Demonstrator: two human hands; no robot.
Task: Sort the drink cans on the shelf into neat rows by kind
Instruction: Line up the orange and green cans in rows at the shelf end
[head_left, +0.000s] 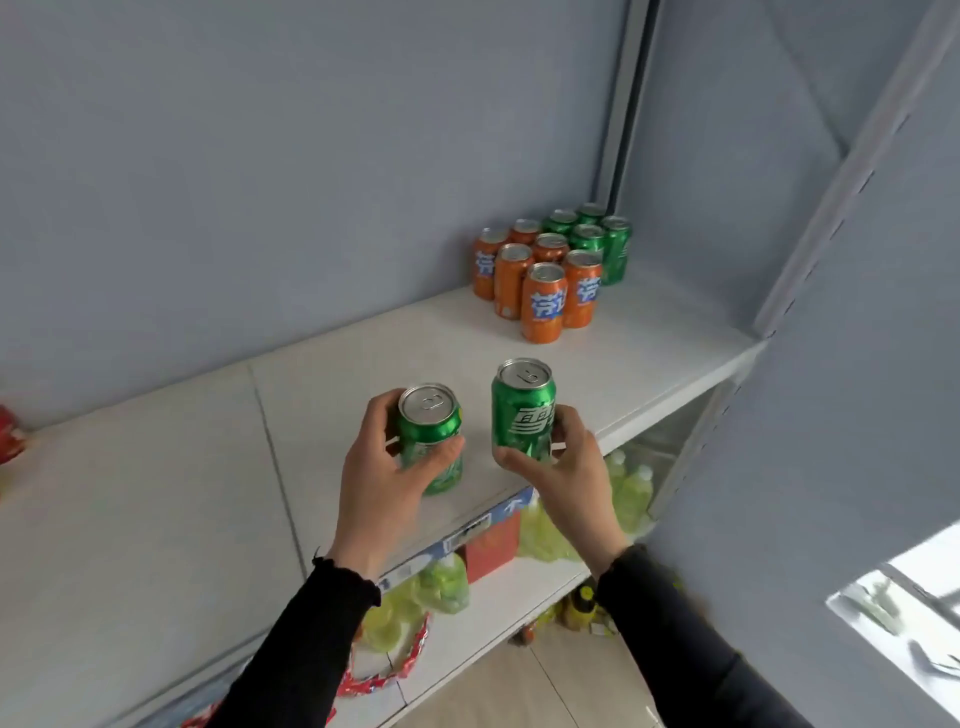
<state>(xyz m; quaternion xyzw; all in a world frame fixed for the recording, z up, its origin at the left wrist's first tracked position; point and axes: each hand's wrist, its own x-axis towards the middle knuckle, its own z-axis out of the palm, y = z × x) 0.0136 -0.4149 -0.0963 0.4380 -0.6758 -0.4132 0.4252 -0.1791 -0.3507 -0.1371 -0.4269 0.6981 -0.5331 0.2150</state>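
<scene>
My left hand (382, 475) grips a green can (432, 426) near the front edge of the white shelf (156, 493). My right hand (563, 467) grips a second green can (522, 402), upright and a little to the right of the first. At the back right of the shelf stands a cluster of several orange cans (543, 301), with several green cans (589, 236) packed behind them against the wall.
A grey wall backs the shelf, and a white upright post (618, 104) stands in the right corner. The lower shelf (498, 603) holds pale green bottles (447, 582) and a red box (491, 545). Red packaging (10, 426) shows at the far left.
</scene>
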